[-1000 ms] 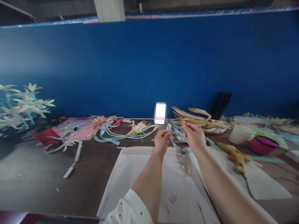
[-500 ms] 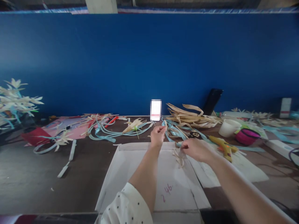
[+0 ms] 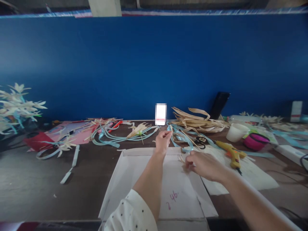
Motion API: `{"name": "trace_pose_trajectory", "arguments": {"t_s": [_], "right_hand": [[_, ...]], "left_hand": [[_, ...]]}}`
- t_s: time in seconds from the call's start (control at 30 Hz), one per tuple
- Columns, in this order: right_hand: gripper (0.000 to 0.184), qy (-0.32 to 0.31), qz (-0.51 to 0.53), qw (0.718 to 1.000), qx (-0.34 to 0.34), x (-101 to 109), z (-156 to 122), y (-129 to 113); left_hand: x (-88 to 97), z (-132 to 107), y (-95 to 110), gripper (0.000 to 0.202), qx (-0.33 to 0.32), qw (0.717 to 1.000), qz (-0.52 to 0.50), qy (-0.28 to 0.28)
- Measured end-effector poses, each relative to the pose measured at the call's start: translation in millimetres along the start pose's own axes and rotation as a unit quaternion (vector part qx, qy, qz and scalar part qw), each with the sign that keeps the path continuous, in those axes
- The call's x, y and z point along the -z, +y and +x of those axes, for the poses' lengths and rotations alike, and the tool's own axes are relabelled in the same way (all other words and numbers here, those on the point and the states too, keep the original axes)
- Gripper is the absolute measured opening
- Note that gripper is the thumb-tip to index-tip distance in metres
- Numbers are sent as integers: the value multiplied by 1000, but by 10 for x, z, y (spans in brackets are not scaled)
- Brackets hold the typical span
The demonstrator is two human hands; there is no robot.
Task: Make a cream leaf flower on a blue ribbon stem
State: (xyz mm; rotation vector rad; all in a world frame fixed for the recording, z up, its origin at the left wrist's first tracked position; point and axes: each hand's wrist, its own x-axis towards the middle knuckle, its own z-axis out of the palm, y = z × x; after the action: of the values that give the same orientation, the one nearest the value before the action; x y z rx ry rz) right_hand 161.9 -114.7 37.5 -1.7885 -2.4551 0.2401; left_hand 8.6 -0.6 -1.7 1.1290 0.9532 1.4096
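Note:
My left hand point(image 3: 162, 141) is raised over the far edge of a white cardboard box lid point(image 3: 141, 179). Its thumb and fingertips pinch a small pale piece of dried husk point(image 3: 171, 129). Lower and to the right, my right hand point(image 3: 196, 163) is closed over a few thin husk strips point(image 3: 181, 158) in the lid. Its fingertips are blurred and partly hidden, so what they grip is unclear. Light blue ribbon point(image 3: 184, 136) and black-handled scissors point(image 3: 201, 141) lie just beyond the hands.
To the right are a yellow glue gun point(image 3: 232, 152) on white paper, a white cup point(image 3: 237, 132) and a magenta pouch point(image 3: 256, 141). Dried husks point(image 3: 194, 121) and a lit phone point(image 3: 160, 114) stand at the back. Blue tubes point(image 3: 120, 138) and husk flowers point(image 3: 18, 102) are leftward.
My right hand has moved slightly down and nearer, over the husk strips, covering most of them. The scissors show more fully. My left hand keeps its pinch almost in place.

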Motion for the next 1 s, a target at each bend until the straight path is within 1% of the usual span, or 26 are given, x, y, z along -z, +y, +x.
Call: {"name": "trace_pose_trajectory", "arguments": {"t_s": [0.07,0.13,0.23,0.3,0.37,0.4,0.5,0.57,0.63,0.7,0.73,0.77,0.83,0.93,1.0], "right_hand": [[14,1,3,1000,7,13,6,-14],[12,-1,34,999,15,57,8,-24],[8,0,160,987,29,156,32,-23],[6,15,270,962,22,208,84,-16],[14,41,380,924,-9,225,171,-14],[18,56,434,899,-30,220,226,-19],[26,93,578,807,-73,178,415,-56],[28,124,644,750,-83,153,548,-97],[28,154,698,693,-90,139,676,-144],[28,181,742,638,-95,128,794,-188],[29,194,758,615,-98,118,849,-208],[30,210,769,595,-102,102,900,-225],[32,246,776,570,-117,46,990,-246],[36,291,767,554,-144,-85,1082,-237],[37,305,764,549,-148,-173,1110,-208]], "left_hand": [[-2,-1,-3,30,-1,1000,-2,-1],[-3,-3,-5,30,-3,1000,-3,0],[-7,-1,-9,30,-3,1000,-11,1],[-7,4,-11,30,-3,1000,-9,1],[-6,8,-10,30,-7,1000,3,3],[-4,10,-9,30,-10,1000,11,6],[4,13,-5,31,-2,1000,19,12],[9,16,-5,31,-11,1000,5,6],[11,20,-7,32,-4,1000,-10,-10],[9,27,-8,32,3,999,-32,-6],[7,31,-8,33,5,999,-40,-4],[4,35,-8,35,10,999,-50,0],[-3,44,-9,37,23,998,-61,11],[-12,52,-14,36,39,997,-59,37],[-16,54,-22,34,35,997,-46,45]]}}
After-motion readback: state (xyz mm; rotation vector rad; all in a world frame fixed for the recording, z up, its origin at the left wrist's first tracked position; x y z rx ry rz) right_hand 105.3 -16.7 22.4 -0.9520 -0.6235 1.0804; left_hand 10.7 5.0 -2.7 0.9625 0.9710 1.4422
